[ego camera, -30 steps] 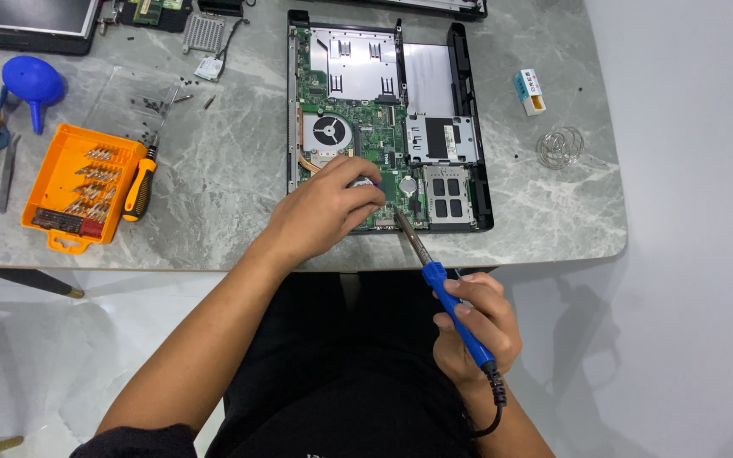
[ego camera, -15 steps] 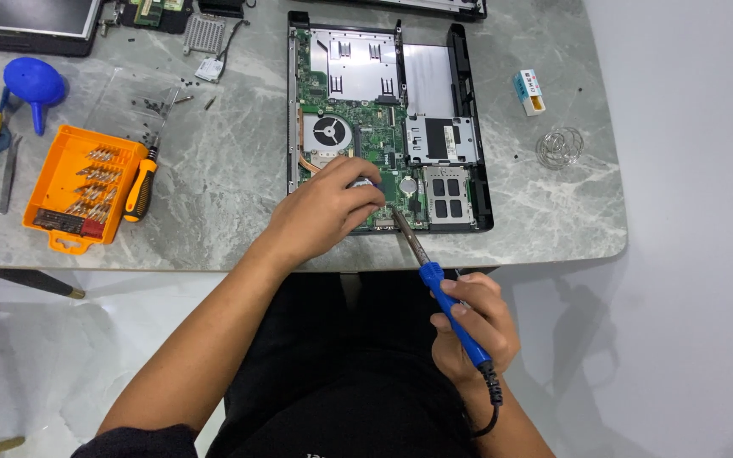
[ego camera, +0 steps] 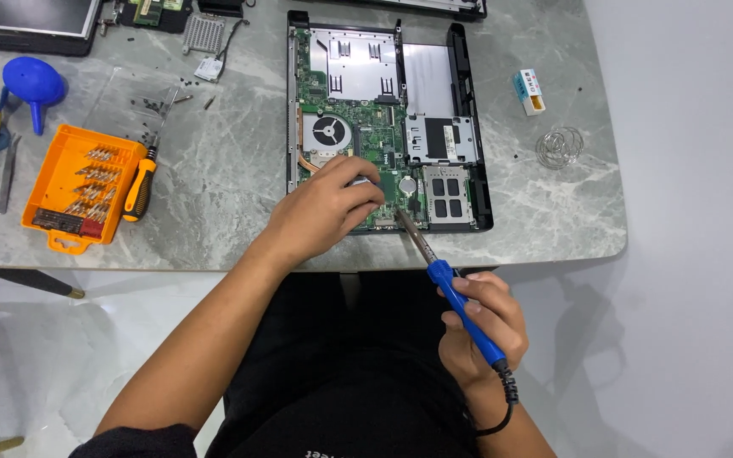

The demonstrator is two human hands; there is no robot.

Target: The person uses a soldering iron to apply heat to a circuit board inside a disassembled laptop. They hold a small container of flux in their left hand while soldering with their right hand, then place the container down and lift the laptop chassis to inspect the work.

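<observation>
Marble table: right hand [ego camera: 478, 326] grips soldering iron [ego camera: 451, 293] (tip angled up-left toward laptop board [ego camera: 366, 136]).

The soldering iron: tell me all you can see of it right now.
The soldering iron has a blue handle that looks like plastic, a dark metal shaft and a black cord leaving its rear end near the wrist. The right hand holds the handle in a pen-like grip off the table's front edge. The iron slants up and left, its tip down at the green board of the opened laptop, close beside the left hand resting there. Whether the tip actually touches the board cannot be told.
</observation>
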